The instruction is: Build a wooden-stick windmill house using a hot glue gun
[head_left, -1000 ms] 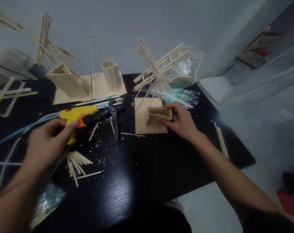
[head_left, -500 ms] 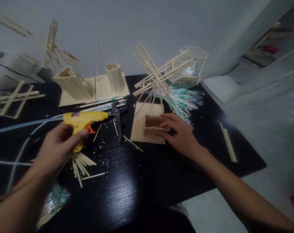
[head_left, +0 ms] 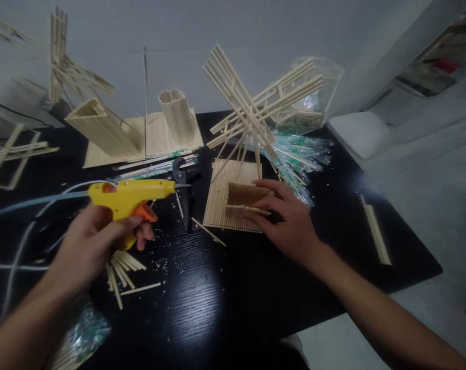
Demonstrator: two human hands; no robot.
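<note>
Wrapped round the handle of a yellow glue gun (head_left: pixel 130 194), my left hand (head_left: pixel 97 239) keeps it level, its nozzle pointing right above a black cutter tool (head_left: pixel 184 198). My right hand (head_left: pixel 290 218) pinches the right side of a small open box of wooden sticks (head_left: pixel 243 215), with fingers at its walls. The box rests on a square stick base (head_left: pixel 216 198). Behind it, a windmill-like cross of sticks (head_left: pixel 251 119) stands on thin legs.
Two stick towers (head_left: pixel 105 128) (head_left: pixel 176 117) stand on boards at the back left. Wrapped sticks (head_left: pixel 294 156) lie behind the base. Loose sticks (head_left: pixel 120 270) and scraps are at the left; more sticks (head_left: pixel 376 231) lie at the right.
The view has shifted slightly. Fingers of my left hand now show beyond the glue gun's trigger, and the gun appears a little farther right relative to the cutter. My right hand still grips the box.
</note>
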